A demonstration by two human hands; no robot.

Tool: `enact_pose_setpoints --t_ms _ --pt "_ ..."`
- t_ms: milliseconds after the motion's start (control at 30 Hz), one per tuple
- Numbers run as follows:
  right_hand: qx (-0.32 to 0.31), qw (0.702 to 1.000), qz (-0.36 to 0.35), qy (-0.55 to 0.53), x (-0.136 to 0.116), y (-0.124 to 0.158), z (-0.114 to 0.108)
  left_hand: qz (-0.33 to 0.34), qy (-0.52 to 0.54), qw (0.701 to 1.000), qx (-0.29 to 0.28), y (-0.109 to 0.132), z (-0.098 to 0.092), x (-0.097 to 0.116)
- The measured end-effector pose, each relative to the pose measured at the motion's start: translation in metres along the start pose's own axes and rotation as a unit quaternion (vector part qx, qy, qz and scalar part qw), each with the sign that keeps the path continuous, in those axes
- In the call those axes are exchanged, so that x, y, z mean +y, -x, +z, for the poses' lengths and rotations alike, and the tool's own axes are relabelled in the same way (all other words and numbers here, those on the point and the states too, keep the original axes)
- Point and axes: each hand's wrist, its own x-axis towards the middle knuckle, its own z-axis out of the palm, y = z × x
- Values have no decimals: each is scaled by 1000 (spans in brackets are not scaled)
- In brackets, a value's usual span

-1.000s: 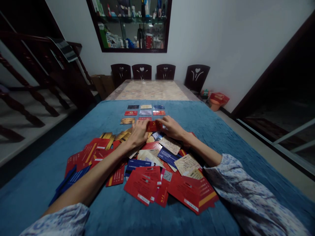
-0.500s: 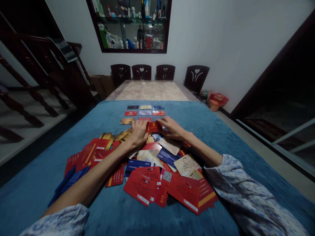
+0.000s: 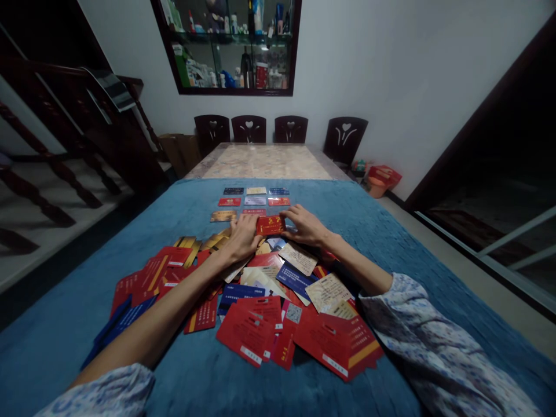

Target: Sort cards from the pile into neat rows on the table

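Observation:
Between both hands, a red card with gold print (image 3: pixel 271 225) is held by its short edges above the far side of a card pile. My left hand (image 3: pixel 243 236) closes on its left end, my right hand (image 3: pixel 303 225) on its right end. Beneath and nearer lie overlapping cards: red cards (image 3: pixel 248 333), a dark blue card (image 3: pixel 296 277) and a cream card (image 3: pixel 329 291). Just beyond the hands, rows of separate cards lie flat, among them a gold card (image 3: pixel 223 216), a silvery card (image 3: pixel 255 201) and a black card (image 3: pixel 233 191).
A blue cloth (image 3: pixel 143 237) covers the near part of the table; its bare stone top (image 3: pixel 269 159) shows at the far end. Several dark chairs (image 3: pixel 291 128) stand behind it. Stair railings (image 3: pixel 56 153) are at left, an orange bin (image 3: pixel 377 186) at right.
The red card has turned slightly so that more of its gold-printed face shows. Both hands keep hold of it in nearly the same place.

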Motion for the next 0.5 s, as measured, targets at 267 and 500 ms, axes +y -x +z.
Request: enact_pose_setpoints --t_ms 267,500 --pt "7 1000 -5 -13 3 0 3 -8 -28 1000 5 2 -3 3" --pt "-12 999 7 -35 4 -1 1 -22 -34 999 -30 -3 -10 5"
